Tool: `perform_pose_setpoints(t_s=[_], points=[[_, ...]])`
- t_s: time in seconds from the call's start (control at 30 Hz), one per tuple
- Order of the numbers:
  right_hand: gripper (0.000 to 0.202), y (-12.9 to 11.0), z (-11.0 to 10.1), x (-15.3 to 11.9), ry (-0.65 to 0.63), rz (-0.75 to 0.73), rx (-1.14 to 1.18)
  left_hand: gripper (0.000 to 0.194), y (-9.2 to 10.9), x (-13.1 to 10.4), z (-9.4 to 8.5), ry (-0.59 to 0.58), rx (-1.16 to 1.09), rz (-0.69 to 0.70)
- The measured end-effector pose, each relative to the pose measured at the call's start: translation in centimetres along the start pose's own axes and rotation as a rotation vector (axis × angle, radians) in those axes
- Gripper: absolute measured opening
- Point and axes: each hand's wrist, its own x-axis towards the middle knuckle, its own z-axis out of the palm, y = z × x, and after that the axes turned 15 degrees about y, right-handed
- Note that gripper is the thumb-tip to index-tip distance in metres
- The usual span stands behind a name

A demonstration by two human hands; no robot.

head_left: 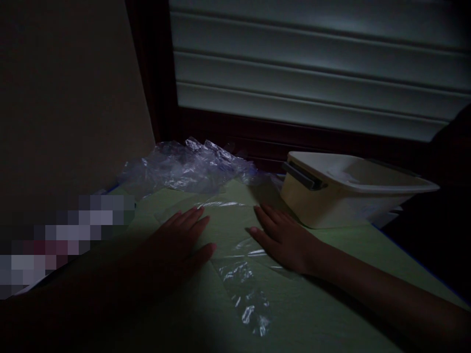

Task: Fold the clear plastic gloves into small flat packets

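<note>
A clear plastic bag (245, 289) lies flattened on the green table surface, its crinkled end toward me. Both of my hands rest palm down on the clear plastic. My left hand (184, 240) lies on its left side with the fingers stretched out and the thumb apart. On the other side, my right hand (281, 235) presses flat, fingers spread and pointing to the far left. Dim light hides much of the left forearm and the exact outline of the plastic.
A heap of crumpled clear plastic bags (187, 166) sits at the far edge of the table (331, 304). At the back right stands a cream plastic bin (320, 201) with a dark handle. Behind are a slatted shutter (294, 63) and a wall (73, 98) on the left.
</note>
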Motion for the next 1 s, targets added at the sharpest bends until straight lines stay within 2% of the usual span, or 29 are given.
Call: perform_pose_setpoints(t_s=[0.1, 0.17, 0.27, 0.33, 0.43, 0.53, 0.67, 0.73, 0.83, 0.93, 1.0], points=[[0.068, -0.1, -0.5, -0.1, 0.035, 0.027, -0.054, 0.065, 0.0, 0.1, -0.1, -0.009, -0.018, 0.003], [0.063, -0.7, -1.2, -0.3, 0.104, 0.015, -0.078, 0.068, 0.1, 0.1, -0.2, 0.001, -0.024, 0.005], [0.059, -2.2, -2.1, -1.1, 0.262, -0.108, 0.011, 0.073, 0.2, 0.0, -0.3, 0.037, -0.034, 0.012], [0.059, -3.3, -2.4, -1.6, 0.204, -0.220, 0.134, 0.076, 0.3, -0.1, -0.2, 0.069, -0.044, 0.022], [0.060, -4.1, -2.6, -2.1, -0.025, -0.303, 0.201, 0.072, 0.3, -0.1, -0.3, 0.065, -0.052, 0.019], [0.060, -3.7, -3.3, -2.0, -0.174, -0.290, 0.159, 0.061, 0.1, 0.0, -0.6, 0.002, -0.071, -0.002], [0.066, -2.7, -4.5, -1.5, -0.234, -0.234, 0.134, 0.052, -0.1, 0.1, -0.9, -0.010, -0.105, -0.020], [0.059, -2.5, -4.7, -1.4, -0.174, -0.198, 0.145, 0.051, -0.1, 0.0, -0.9, -0.009, -0.109, -0.013], [0.036, -2.8, -4.5, -1.2, 0.007, -0.163, 0.167, 0.052, 0.0, -0.1, -0.8, 0.001, -0.120, -0.005], [0.024, -3.4, -4.1, -1.5, 0.191, -0.280, 0.233, 0.051, 0.2, -0.2, -0.8, 0.020, -0.140, -0.004], [0.026, -4.0, -4.1, -1.9, 0.223, -0.410, 0.325, 0.050, 0.3, -0.3, -0.7, 0.031, -0.147, 0.005]])
